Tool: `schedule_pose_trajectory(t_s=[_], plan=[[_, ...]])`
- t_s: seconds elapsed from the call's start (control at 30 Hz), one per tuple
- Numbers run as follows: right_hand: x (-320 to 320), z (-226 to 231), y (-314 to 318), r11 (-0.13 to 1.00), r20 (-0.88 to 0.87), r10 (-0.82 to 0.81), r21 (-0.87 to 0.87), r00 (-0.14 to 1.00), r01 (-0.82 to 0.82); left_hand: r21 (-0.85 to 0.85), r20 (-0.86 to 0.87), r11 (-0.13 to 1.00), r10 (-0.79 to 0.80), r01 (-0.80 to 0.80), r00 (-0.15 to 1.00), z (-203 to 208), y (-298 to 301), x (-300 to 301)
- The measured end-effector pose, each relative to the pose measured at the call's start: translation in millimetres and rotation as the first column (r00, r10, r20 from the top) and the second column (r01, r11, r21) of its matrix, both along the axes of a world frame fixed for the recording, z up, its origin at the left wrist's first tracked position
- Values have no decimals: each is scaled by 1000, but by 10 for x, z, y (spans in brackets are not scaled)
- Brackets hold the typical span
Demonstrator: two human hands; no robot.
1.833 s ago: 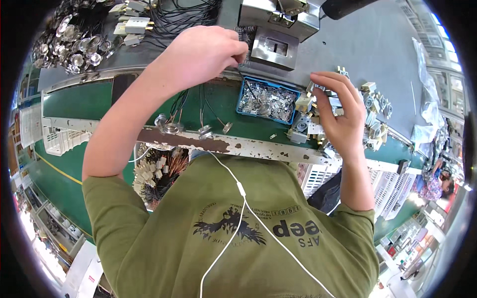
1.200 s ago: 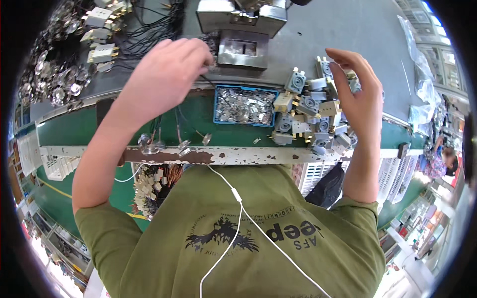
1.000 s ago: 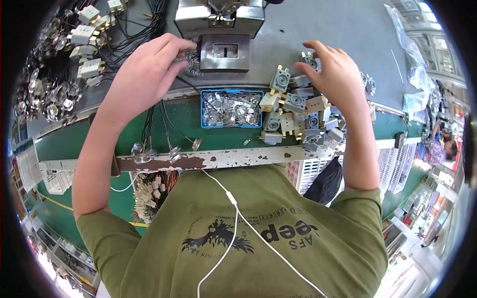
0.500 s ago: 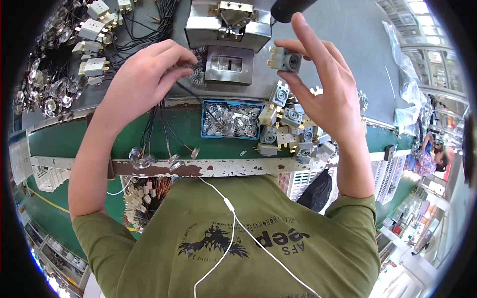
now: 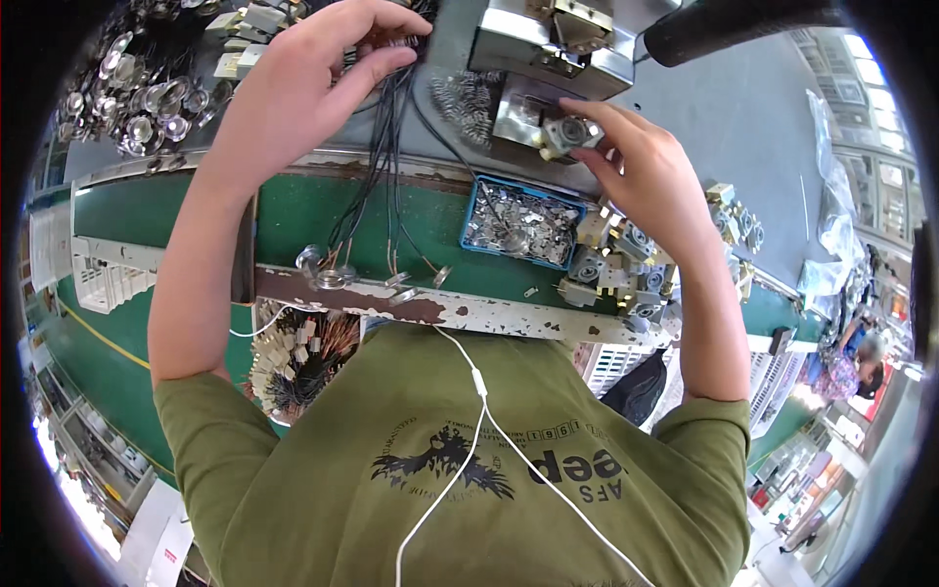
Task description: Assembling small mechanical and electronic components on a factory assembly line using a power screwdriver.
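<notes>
My right hand (image 5: 641, 161) pinches a grey plug body (image 5: 569, 135) with brass pins between thumb and fingers. It holds the plug over the right part of a steel block with a recess (image 5: 515, 115). My left hand (image 5: 318, 83) is at the far left, above a bundle of black wires (image 5: 391, 127). Its thumb and fingers are curled together around something small, perhaps a coil, that I cannot make out. Loose coil springs (image 5: 465, 106) lie beside the steel block. More plug bodies (image 5: 626, 259) are piled near my right forearm.
A blue tray (image 5: 466, 220) of small metal parts sits before the block. Behind it stands a steel machine (image 5: 509, 44), with a black tube (image 5: 743, 31) at the right. Round metal parts (image 5: 137, 103) heap at the left; wire ends with metal discs (image 5: 333, 277) rest on the bench edge.
The view has shifted, so the bench appears farther right. My right hand has brought the plug left over the steel block. My left hand has moved from the springs to above the black wires.
</notes>
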State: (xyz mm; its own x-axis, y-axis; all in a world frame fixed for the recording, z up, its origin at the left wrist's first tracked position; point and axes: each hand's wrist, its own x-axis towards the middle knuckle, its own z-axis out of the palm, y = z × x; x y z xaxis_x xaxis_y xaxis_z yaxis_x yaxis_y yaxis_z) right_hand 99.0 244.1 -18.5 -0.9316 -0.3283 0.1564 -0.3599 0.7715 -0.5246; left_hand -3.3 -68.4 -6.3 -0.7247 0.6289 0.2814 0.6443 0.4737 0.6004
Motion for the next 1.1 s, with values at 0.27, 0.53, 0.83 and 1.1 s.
schedule_pose_trajectory(t_s=[0.27,0.53,0.83,1.1], plan=[[-3,-121,-203,970,-215,-84,207,973,129,-13,109,996,87,-86,990,252,109,132],[-7,-194,-216,968,-351,-71,202,934,150,-22,-11,998,-53,52,999,-64,-1,6],[-84,-205,-169,978,-362,9,197,932,67,-44,-23,997,-68,67,997,-94,13,-10],[452,-137,-729,930,-59,81,363,995,-55,-65,-255,991,-133,120,958,-201,177,-56]])
